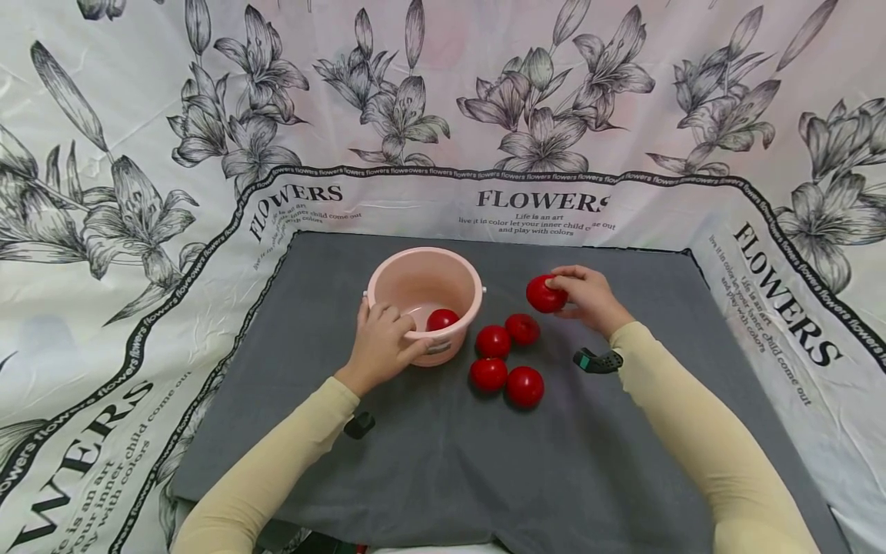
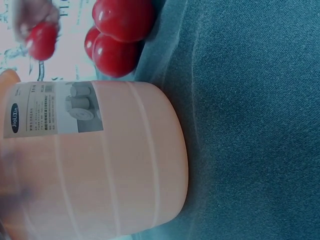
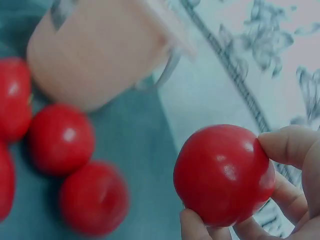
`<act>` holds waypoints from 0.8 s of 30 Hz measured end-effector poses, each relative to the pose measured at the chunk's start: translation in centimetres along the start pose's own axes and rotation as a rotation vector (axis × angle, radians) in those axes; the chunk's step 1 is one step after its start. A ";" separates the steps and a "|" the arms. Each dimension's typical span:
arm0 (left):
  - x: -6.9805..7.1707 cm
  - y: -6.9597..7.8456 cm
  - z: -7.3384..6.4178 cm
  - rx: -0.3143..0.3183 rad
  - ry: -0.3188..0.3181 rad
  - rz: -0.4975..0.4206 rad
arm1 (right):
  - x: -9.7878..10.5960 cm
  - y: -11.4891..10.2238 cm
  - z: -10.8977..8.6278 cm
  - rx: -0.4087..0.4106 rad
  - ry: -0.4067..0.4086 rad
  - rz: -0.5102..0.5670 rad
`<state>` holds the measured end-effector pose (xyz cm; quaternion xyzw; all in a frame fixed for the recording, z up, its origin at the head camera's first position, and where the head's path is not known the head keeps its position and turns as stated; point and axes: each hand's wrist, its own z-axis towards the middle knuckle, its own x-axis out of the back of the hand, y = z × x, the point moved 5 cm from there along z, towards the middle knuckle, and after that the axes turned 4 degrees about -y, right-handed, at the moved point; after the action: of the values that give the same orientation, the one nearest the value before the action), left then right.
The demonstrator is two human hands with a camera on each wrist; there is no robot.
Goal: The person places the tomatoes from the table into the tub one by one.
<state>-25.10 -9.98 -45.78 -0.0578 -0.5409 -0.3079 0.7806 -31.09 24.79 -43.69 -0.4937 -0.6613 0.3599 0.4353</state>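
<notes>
bucket [image 2: 130, 175], label [image 2: 52, 110] legible left-wrist only

My right hand [image 3: 295, 202]: enters from the right edge, thumb on one side of the fruit and fingertips on the other.
Held tomato [image 3: 222, 175]: red, round and glossy, pinched in my fingers.
Loose tomatoes [image 3: 61, 140]: four in sight, bunched at the left, two of them cut off by the frame.
Pink bucket [image 3: 102, 52]: above the bunch, blurred, a curved handle [image 3: 169, 74] at its side.
Grey patch [image 3: 61, 14]: probably a label, too soft to read.
Dark cloth [image 3: 145, 150]: under the loose fruit.
Flower-printed sheet [image 3: 270, 40]: behind, upper right.
</notes>
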 end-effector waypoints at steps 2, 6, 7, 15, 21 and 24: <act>0.0 -0.1 -0.1 -0.002 0.006 0.001 | -0.9 -1.7 0.2 0.015 -0.011 0.012; 0.1 -0.2 -0.1 -0.017 0.027 -0.009 | -3.4 -4.9 0.4 0.046 -0.049 0.037; 0.1 -0.2 -0.1 -0.023 0.034 -0.014 | -4.1 -5.6 0.5 0.052 -0.055 0.046; -0.1 -0.2 0.1 -0.027 0.018 -0.017 | -10.5 -9.0 1.0 0.119 -0.134 0.061; 0.0 -0.3 0.1 -0.010 0.004 -0.020 | -14.1 -9.5 1.4 0.116 -0.133 0.005; 0.0 -0.4 0.0 -0.012 0.002 -0.017 | -15.4 -9.3 1.7 0.096 -0.126 -0.025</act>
<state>-25.33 -10.24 -45.87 -0.0575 -0.5386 -0.3181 0.7781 -33.79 7.49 -39.23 -0.4401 -0.6755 0.4162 0.4205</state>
